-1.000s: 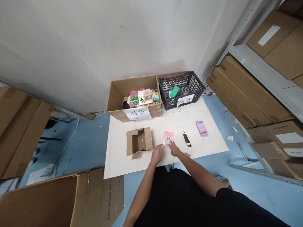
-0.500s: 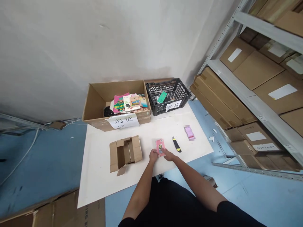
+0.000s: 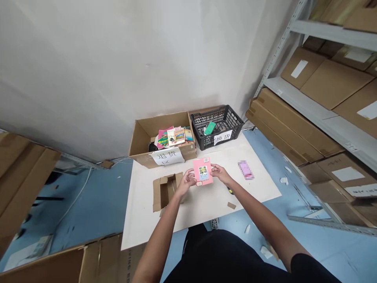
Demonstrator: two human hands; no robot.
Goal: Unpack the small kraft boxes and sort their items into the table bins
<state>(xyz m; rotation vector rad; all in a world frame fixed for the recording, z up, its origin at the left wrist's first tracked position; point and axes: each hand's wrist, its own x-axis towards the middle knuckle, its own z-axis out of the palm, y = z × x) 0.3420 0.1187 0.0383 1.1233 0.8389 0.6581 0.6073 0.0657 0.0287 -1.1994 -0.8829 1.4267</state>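
I hold the pink booklet [image 3: 203,172] above the white board [image 3: 141,220], left hand [image 3: 185,183] and right hand [image 3: 219,174] pinching its side edges — it looks light, thin, bendy, so edge grips suit.

Bright, even light; warped edges.

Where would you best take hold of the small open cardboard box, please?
Pinch one wall's rim from above: the small cardboard box lies opening up, flaps splayed, so the rims are free. The left hand, holding the pink booklet, is nearest.
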